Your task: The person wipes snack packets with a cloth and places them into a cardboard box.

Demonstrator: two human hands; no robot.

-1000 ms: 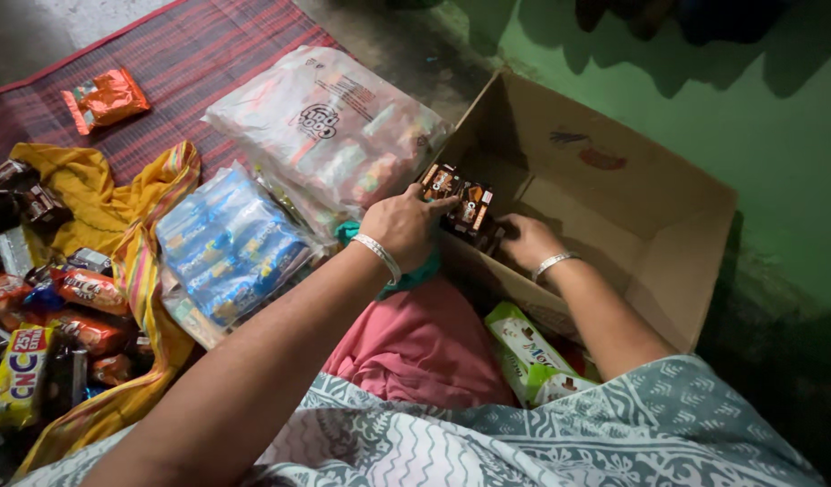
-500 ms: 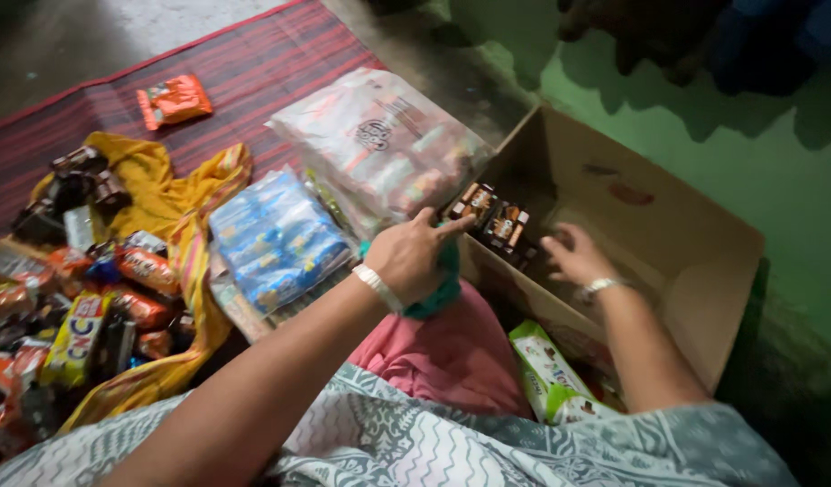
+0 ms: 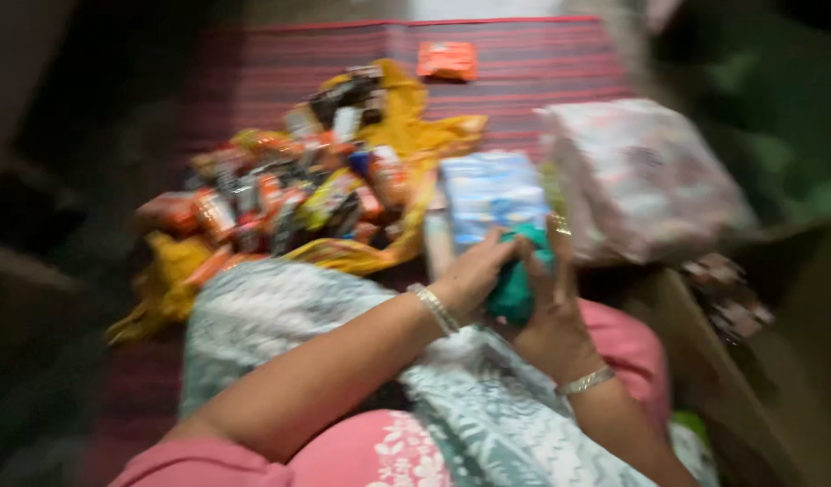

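The view is blurred by motion. My left hand (image 3: 474, 272) and my right hand (image 3: 549, 316) meet over my lap, both closed around a small teal bundle (image 3: 513, 287). Each wrist has a bangle on it. Just beyond the hands lies a blue multipack (image 3: 492, 191). To the right of it rests a large clear bag of packets (image 3: 646, 176). An open cardboard box (image 3: 785, 379) stands at the right, with dark brown packets (image 3: 727, 296) inside near its rim.
A yellow cloth (image 3: 167, 275) at the left holds a heap of several orange and dark snack packets (image 3: 280, 198). A single orange packet (image 3: 447, 60) lies farther off on the red striped mat (image 3: 542, 54). Green floor shows at the far right.
Both hands have left the box and come together on the teal bundle. The view has swung left, so the yellow cloth and its packets now sit mid-frame.
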